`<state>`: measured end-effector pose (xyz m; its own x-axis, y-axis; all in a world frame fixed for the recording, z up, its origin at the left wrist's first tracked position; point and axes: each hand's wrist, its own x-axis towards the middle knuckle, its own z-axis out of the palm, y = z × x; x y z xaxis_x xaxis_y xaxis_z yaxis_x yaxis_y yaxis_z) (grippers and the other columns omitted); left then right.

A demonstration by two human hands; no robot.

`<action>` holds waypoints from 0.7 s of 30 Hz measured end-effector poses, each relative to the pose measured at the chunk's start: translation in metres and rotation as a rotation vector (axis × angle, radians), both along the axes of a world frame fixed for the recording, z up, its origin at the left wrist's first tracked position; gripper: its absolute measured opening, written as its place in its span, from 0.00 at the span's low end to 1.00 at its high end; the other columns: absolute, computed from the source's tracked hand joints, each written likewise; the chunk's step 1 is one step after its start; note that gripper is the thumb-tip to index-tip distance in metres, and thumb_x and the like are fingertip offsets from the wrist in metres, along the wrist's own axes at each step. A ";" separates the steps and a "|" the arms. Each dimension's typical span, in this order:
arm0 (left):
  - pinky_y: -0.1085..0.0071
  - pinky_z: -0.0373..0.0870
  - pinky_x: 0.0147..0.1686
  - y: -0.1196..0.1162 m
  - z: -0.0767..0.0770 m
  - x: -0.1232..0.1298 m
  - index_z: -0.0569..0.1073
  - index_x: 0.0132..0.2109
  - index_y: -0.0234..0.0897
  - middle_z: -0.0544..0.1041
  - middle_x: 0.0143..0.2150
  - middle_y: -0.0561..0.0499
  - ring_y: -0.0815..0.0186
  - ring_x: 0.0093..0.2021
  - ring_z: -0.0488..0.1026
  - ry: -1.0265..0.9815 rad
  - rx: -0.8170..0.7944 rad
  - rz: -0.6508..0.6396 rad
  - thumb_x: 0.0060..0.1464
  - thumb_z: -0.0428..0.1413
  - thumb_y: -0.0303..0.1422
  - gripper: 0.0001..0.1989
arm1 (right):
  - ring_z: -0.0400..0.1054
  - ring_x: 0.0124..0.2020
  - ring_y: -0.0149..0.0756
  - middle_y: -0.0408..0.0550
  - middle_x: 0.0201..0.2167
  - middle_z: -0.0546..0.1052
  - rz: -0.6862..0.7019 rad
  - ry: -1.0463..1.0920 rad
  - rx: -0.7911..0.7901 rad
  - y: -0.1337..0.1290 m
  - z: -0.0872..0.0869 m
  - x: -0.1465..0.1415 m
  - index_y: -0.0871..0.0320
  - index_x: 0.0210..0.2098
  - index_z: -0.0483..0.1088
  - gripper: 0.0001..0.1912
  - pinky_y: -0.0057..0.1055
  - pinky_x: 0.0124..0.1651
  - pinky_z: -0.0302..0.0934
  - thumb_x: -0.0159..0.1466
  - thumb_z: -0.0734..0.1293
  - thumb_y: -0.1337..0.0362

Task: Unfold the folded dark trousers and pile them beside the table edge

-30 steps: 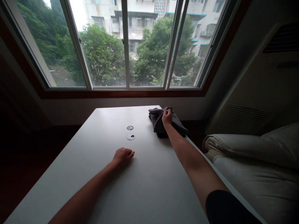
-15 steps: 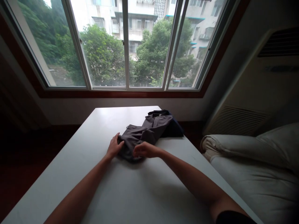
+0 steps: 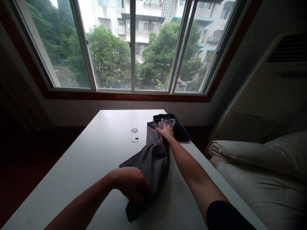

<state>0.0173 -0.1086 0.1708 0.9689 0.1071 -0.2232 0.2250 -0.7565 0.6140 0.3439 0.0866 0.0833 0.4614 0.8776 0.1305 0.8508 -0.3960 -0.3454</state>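
Observation:
Grey trousers [image 3: 155, 159] stretch over the white table [image 3: 91, 153], from its far right part toward the near edge. My left hand [image 3: 133, 183] is closed on the near part of the cloth, its fingertips partly hidden in shadow. Farther off, my right hand [image 3: 166, 131] lies with fingers spread on the upper end of the trousers. Dark folded clothing [image 3: 181, 129] rests beneath and beside that end, at the table's right edge.
Two small round pieces [image 3: 134, 139] are at the table's middle, left of the trousers. A pale padded seat [image 3: 259, 172] stands to the right. A window [image 3: 131, 48] is behind the table, and a large air-conditioner-like unit [image 3: 259, 92] at the right.
The trousers, bunched before, are now drawn out toward me. My left hand has come nearer with the cloth, my right hand has moved away to the upper end and opened. The round pieces are uncovered.

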 end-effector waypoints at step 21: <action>0.72 0.66 0.32 -0.028 -0.065 0.033 0.76 0.48 0.41 0.70 0.36 0.55 0.68 0.32 0.70 -0.140 -0.280 0.061 0.49 0.60 0.24 0.18 | 0.70 0.52 0.44 0.53 0.51 0.76 0.505 0.000 0.271 0.000 -0.007 -0.060 0.55 0.49 0.73 0.12 0.34 0.57 0.62 0.69 0.61 0.63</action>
